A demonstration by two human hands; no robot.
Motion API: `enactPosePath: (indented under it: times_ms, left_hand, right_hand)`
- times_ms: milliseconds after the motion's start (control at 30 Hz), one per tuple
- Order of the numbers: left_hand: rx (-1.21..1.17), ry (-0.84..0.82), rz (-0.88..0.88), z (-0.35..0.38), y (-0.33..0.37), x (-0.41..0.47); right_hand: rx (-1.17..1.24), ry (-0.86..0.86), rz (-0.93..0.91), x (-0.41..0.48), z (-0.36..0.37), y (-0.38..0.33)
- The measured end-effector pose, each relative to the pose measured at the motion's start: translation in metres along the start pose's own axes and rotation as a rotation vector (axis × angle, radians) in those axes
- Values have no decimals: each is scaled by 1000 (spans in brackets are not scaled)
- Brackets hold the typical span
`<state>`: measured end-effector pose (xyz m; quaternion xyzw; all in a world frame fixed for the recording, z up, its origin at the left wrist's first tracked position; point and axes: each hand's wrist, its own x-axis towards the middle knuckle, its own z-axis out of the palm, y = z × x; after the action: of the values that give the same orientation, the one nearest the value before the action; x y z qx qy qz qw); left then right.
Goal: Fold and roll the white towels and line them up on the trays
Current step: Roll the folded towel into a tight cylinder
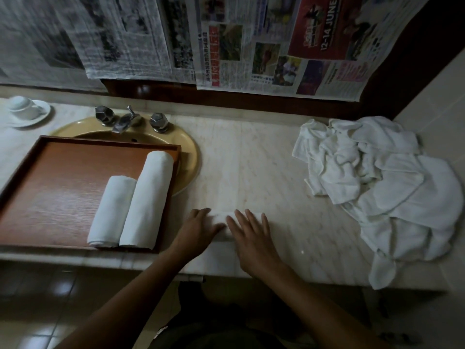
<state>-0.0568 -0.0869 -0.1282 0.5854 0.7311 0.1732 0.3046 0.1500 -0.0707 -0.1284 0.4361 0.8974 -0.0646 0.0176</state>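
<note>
Rolling is judged to be the step in hand: a third white towel (221, 219) is pressed onto the marble counter (251, 159), just right of the tray, under both hands. The left hand (201, 225) is laid over its left end with fingers close together and slightly bent. The right hand (253, 234) is set on it with fingers straight and a little spread. Two finished pieces, a short roll (112, 210) and a longer roll (148, 197), are lined up touching, side by side, at the right edge of the wooden tray (110, 141). A crumpled pile of towels (382, 187) is seen well to the right, not yet folded, so most of the work is judged undone. On a red newspaper advert (324, 26) "12-14 JUNE" can be read; the other print is too blurred to be made out.
</note>
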Motion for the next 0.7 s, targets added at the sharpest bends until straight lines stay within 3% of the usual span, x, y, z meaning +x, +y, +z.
enactPosePath:
  times_ms: [67,200,433,533,700]
  left_hand:
    - [-117,45,-137,4,1,-3]
    - [-575,4,-426,9,6,-3]
    - [-1189,-24,-523,12,12,-13]
    - [-1289,-45,-553,8,11,-30]
    - [-1175,50,-494,-1,-1,-69]
  right_hand:
    - [-5,-50,-17,15,-9,8]
    - [-21,-188,-42,48,-21,24]
    - [56,-334,-63,74,-34,23]
    - [155,-381,-67,49,-35,6]
    - [164,-230,-114,6,-31,-29]
